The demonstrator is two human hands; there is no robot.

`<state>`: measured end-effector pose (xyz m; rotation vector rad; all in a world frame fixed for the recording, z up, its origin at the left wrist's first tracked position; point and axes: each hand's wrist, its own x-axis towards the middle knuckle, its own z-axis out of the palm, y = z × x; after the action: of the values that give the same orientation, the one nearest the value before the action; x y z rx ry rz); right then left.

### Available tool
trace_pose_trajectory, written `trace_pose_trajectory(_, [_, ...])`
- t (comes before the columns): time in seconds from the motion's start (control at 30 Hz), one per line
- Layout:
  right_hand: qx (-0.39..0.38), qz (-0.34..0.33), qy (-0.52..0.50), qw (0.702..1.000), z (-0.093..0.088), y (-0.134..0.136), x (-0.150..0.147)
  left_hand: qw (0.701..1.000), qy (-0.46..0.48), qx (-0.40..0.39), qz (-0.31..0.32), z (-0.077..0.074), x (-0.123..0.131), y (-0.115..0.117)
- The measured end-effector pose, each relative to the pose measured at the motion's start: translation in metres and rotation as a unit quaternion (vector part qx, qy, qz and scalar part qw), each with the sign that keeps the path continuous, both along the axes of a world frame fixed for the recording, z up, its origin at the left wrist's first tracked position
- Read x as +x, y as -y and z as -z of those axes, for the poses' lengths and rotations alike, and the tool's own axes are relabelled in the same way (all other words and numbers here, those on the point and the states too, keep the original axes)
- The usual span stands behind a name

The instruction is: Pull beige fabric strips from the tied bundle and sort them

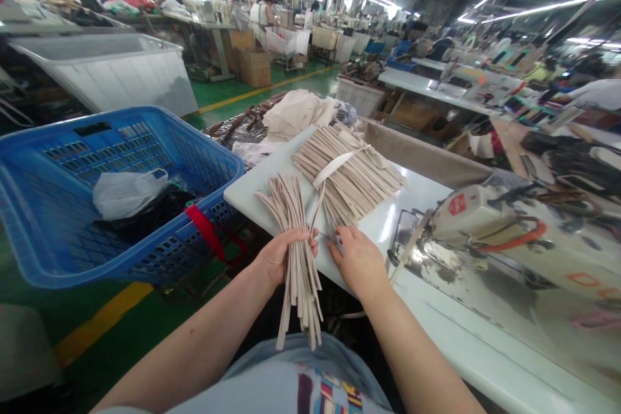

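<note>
My left hand (286, 251) is closed round a bundle of narrow beige fabric strips (301, 284), whose ends fan out above and hang down below the fist. Close beside it, my right hand (358, 260) is at the table edge with its fingers curled in. A small greyish thing shows at its fingertips, too small to name. Just beyond the hands, a larger pile of beige strips (359, 184) lies on the white table (259, 197), with a wider pale band (334, 167) across it. One loose strip runs between the pile and my left hand.
To the left stands a blue plastic basket (63, 259) with a white plastic bag (127, 193) and black plastic inside. A sewing machine (514, 226) is on the right of the table. Pale cloth pieces (295, 113) lie behind it. A white bin (130, 74) stands farther back.
</note>
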<state>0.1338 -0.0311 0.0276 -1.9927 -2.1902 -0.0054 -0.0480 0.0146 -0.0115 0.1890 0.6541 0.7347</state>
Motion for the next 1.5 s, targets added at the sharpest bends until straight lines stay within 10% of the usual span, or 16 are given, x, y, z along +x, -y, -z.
trace_pose_trajectory(0.2, [-0.024, 0.044, 0.039, 0.998, 0.008, -0.012, -0.010, 0.999, 0.014, 0.002, -0.031, -0.008, -0.003, 0.004])
trace_pose_trajectory(0.47, [0.015, 0.010, -0.199, 0.980, -0.017, 0.029, -0.007, 0.999, -0.009, -0.036, -0.027, -0.005, 0.003, 0.006])
trace_pose_trajectory(0.7, [-0.020, -0.073, -0.159, 0.984, -0.031, 0.055, -0.004, 0.999, 0.017, -0.010, 0.036, -0.005, 0.008, 0.008])
trace_pose_trajectory(0.9, [0.081, 0.071, -0.030, 0.994, -0.008, 0.018, 0.016, 0.995, 0.088, 0.046, -0.015, -0.006, 0.007, 0.024])
trace_pose_trajectory(1.17, [0.035, 0.099, 0.098, 0.990, 0.018, -0.016, 0.006, 0.967, 0.194, 0.163, -0.005, -0.010, -0.014, 0.035])
trace_pose_trajectory(1.5, [0.087, 0.061, 0.069, 0.992, -0.003, -0.003, -0.003, 0.990, 0.098, 0.069, -0.077, -0.006, -0.001, 0.020])
